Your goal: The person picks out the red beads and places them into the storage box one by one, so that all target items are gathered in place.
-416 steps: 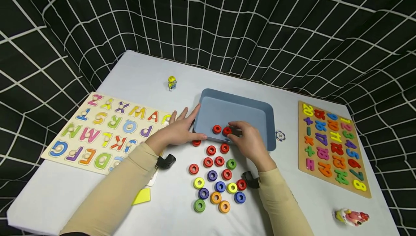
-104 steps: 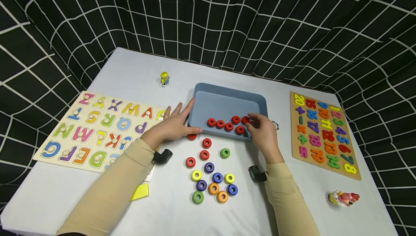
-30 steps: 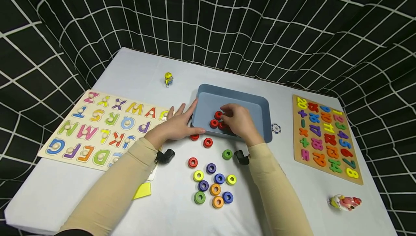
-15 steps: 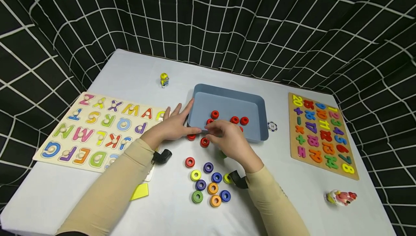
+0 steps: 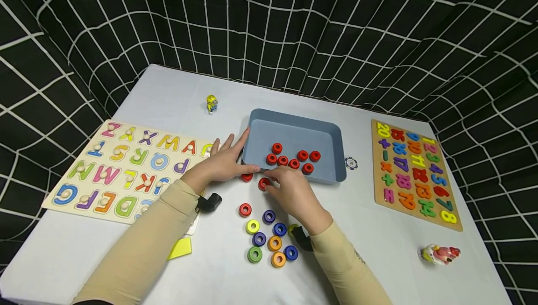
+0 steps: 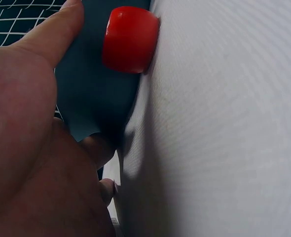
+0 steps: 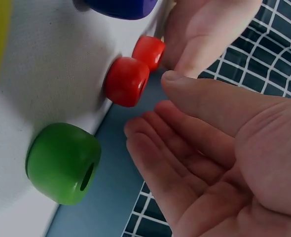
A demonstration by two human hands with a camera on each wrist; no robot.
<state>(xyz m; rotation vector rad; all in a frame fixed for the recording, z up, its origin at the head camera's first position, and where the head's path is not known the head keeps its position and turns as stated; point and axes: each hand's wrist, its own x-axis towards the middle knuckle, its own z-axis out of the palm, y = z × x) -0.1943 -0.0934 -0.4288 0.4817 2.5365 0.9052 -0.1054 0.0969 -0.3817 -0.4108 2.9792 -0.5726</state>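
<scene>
My left hand [image 5: 220, 162] lies spread at the left end of the blue-grey tray [image 5: 294, 117], fingers along its side and thumb by the front corner. A red ring bead [image 6: 130, 39] sits on the table under that thumb. Just in front of the tray, my right hand [image 5: 294, 192] reaches over another red bead [image 5: 263, 183], thumb and fingertips parted around it. In the right wrist view a gap shows between those fingers and the bead [image 7: 127, 81]. Several red beads [image 5: 307, 168] stand inside the tray. A green bead [image 7: 61, 165] beside the right hand is hidden in the head view.
In front lie a red bead [image 5: 245, 209] and several yellow, purple, blue, orange and green ones [image 5: 254, 254]. A letter board [image 5: 138, 169] is left, a number board [image 5: 416, 174] right. A poker chip [image 5: 351, 163], small yellow figure [image 5: 212, 103] and pink figure [image 5: 439, 254] stand about.
More red beads stand in the tray than at first, with fewer on the table. My right hand has left the tray for a red bead before it. The left hand stays in place.
</scene>
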